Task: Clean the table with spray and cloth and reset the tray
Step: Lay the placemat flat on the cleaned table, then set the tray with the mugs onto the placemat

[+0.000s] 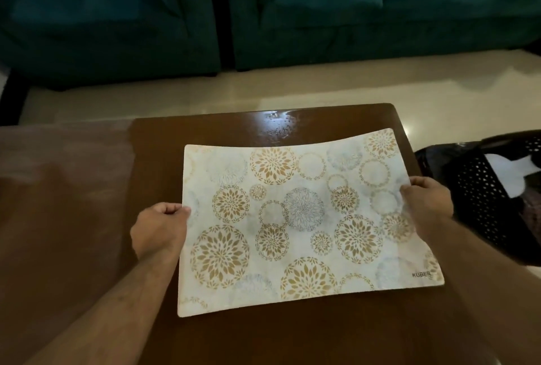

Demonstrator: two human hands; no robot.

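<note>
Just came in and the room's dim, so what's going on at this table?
A person holds a patterned mat by its two short sides, left hand and right hand each gripping an edge, over a brown table. Wet droplets glisten on the far tabletop. A black basket sits at right.

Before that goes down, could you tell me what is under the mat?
Under the mat is the brown table, wet and shiny near its far edge. Both hands, left and right, pinch the mat's sides. The tabletop beneath is hidden.
</note>
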